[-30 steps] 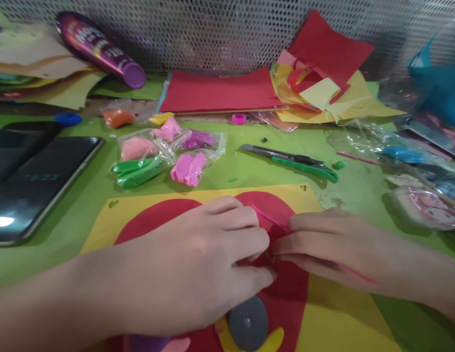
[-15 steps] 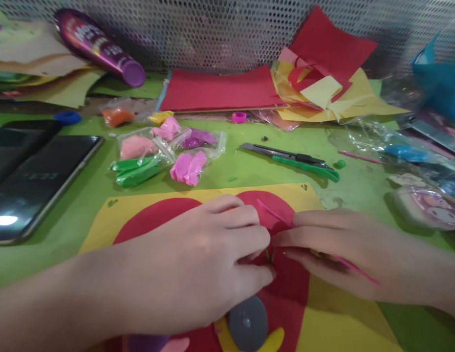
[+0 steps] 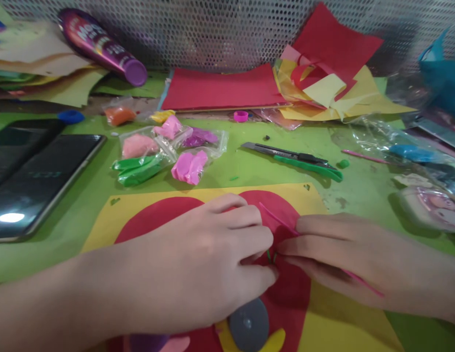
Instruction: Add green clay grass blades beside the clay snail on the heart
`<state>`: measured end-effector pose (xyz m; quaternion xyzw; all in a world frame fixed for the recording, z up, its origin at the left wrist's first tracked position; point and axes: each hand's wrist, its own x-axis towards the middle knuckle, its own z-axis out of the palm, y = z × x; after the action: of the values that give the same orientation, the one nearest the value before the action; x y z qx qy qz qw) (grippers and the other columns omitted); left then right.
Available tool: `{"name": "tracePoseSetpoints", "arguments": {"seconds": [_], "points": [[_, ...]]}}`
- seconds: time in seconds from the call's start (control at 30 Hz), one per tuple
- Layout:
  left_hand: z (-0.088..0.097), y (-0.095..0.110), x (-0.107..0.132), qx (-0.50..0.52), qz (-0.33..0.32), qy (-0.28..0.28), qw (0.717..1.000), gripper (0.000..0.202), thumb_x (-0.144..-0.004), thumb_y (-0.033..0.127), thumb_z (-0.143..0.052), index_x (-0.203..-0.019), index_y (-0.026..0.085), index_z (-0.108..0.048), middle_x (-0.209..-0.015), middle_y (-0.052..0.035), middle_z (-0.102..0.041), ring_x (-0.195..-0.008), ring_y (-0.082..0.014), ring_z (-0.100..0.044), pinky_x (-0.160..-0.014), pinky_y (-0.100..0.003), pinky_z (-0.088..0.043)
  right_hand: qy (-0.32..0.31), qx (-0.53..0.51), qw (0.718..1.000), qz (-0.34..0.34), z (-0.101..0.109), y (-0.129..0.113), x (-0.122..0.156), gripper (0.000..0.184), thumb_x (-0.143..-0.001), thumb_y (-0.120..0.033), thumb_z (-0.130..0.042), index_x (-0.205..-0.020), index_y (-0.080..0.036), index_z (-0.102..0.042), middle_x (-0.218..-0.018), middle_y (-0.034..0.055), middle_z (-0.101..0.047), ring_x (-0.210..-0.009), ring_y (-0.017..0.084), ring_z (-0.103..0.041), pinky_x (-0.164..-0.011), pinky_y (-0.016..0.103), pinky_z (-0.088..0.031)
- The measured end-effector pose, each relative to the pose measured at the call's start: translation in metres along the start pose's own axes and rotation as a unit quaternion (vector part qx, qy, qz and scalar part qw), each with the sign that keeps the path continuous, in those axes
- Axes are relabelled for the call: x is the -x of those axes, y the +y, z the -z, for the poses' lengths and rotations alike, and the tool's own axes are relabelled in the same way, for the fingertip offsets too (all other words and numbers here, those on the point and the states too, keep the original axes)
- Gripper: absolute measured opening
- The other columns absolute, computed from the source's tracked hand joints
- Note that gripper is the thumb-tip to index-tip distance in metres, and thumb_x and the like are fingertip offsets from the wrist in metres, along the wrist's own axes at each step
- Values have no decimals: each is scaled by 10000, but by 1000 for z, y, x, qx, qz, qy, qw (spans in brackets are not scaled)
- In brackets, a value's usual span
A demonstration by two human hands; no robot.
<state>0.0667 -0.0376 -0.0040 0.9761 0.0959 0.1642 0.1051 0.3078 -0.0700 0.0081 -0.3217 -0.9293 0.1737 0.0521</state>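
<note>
A large red paper heart [image 3: 289, 288] lies on a yellow sheet [image 3: 344, 318]. My left hand [image 3: 212, 254] rests over the heart, its fingers curled in and thumb stretched toward the fingertips; what they may hold is hidden. Just beyond those fingertips, thin green strands [image 3: 271, 255] show on the red. My right hand [image 3: 337, 254] is closed round a thin pink stick [image 3: 362, 282], whose flatter end points up and left, and its fingertips are beside the green strands. Below my left hand sit a grey disc [image 3: 249, 323] and a yellow curved piece [image 3: 274, 338].
Bagged clay [image 3: 190, 166] in several colours lies beyond the yellow sheet, with a cutter knife [image 3: 286, 152] to its right. Two phones [image 3: 40, 186] lie at left. Red paper [image 3: 223, 88], a purple tube [image 3: 102, 46] and plastic bags [image 3: 374, 139] line the back and right.
The view has shifted slightly. My right hand has moved a little down and right with the pink stick, its fingertips slightly farther from my left hand. My left hand keeps nearly the same pose.
</note>
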Motion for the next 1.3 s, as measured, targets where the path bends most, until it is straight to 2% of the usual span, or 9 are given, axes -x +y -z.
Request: {"name": "tracePoseSetpoints", "arguments": {"seconds": [0.3, 0.43, 0.53, 0.73, 0.93, 1.03, 1.13, 1.3], "points": [[0, -2, 1, 26, -1, 2, 1000, 347, -947, 110, -339, -862, 184, -668, -757, -19, -494, -757, -175, -416, -700, -332, -382, 8, 19, 1000, 5, 0, -2, 3, 283, -1006, -198, -332, -966, -203, -612, -850, 30, -613, -712, 143, -607, -612, 249, -482], [0, -3, 1, 22, 19, 2, 1000, 366, -929, 72, -315, -895, 164, -668, -765, -24, -512, -782, -183, -429, -753, -360, -389, 13, -1, 1000, -8, 0, -3, 1, 258, -1002, -211, -357, -1001, -209, -615, -836, 19, -597, -694, 136, -587, -604, 244, -459], [-2, -4, 1, 13, 29, 13, 999, 352, -945, 105, -313, -910, 171, -657, -772, -18, -511, -805, -188, -433, -777, -370, -374, 36, -32, 999, -16, 3, -5, -2, 219, -982, -196, -396, -1007, -193, -614, -808, 4, -579, -679, 116, -558, -602, 222, -431], [-4, -2, 1, 14, 31, 8, 999, 302, -952, 125, -354, -818, 176, -620, -793, -18, -533, -837, -191, -464, -824, -371, -378, 129, -29, 991, -26, 4, -8, -3, 178, -955, -163, -428, -823, -170, -547, -661, -40, -474, -555, 73, -440, -532, 195, -341], [-3, 0, -3, 1, 23, 18, 1000, 348, -950, 112, -340, -770, 160, -634, -788, -31, -519, -833, -190, -445, -802, -361, -378, 149, -10, 988, -42, 3, -11, -3, 216, -953, -166, -429, -742, -172, -477, -620, -45, -452, -517, 70, -400, -490, 204, -294], [-4, 0, -6, -2, 26, 11, 1000, 309, -941, 114, -387, -763, 159, -635, -780, -21, -486, -815, -182, -422, -823, -364, -366, 151, -23, 987, -48, 2, -11, -5, 209, -950, -171, -437, -747, -175, -487, -624, -40, -452, -518, 74, -401, -484, 215, -282], [-6, 0, -6, -7, 26, 5, 1000, 210, -919, 122, -474, -841, 169, -662, -785, -12, -472, -815, -180, -409, -822, -359, -354, 159, -18, 986, -49, 0, -10, -5, 197, -941, -151, -440, -753, -174, -492, -627, -40, -458, -519, 72, -403, -485, 214, -286], [-7, -1, -6, -5, 37, 49, 998, 339, -963, 128, -352, -811, 153, -654, -781, -22, -479, -813, -180, -390, -800, -341, -341, 181, 4, 982, -47, -1, -8, -2, 153, -951, -143, -418, -837, -177, -514, -707, -24, -573, -585, 76, -510, -549, 201, -364]]}}
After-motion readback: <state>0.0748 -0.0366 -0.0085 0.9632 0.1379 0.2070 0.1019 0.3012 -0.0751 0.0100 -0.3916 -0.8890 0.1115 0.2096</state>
